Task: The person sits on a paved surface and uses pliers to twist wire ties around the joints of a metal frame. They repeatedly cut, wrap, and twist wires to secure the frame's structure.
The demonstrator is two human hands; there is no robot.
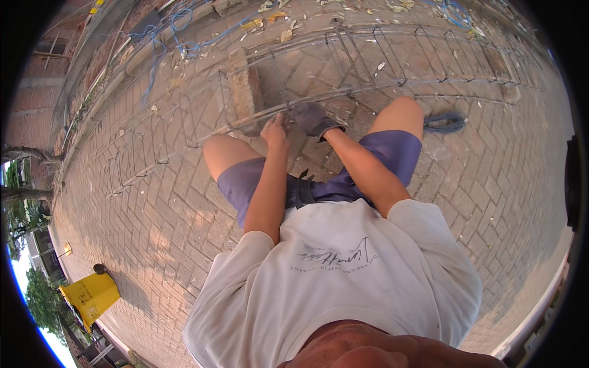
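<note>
A long rebar cage (pixel 368 89) of thin steel bars and bent stirrups lies across the paving in front of my knees. My bare left hand (pixel 274 130) is at its near bar, with the fingers closed around it next to a stirrup. Close by on the right, my right hand (pixel 313 120) wears a dark glove and is curled shut against the same bar. Whatever is inside the glove's grip is hidden. A pale, rough block (pixel 244 83) sits beneath the cage, just beyond my left hand.
Beside my right knee lies a bundle of dark tie wire (pixel 444 122). Tangled blue cord (pixel 182 23) and dry leaves (pixel 286 35) are scattered along the far side. Another block (pixel 504 73) supports the cage at right. A yellow bin (pixel 93 298) stands at the lower left.
</note>
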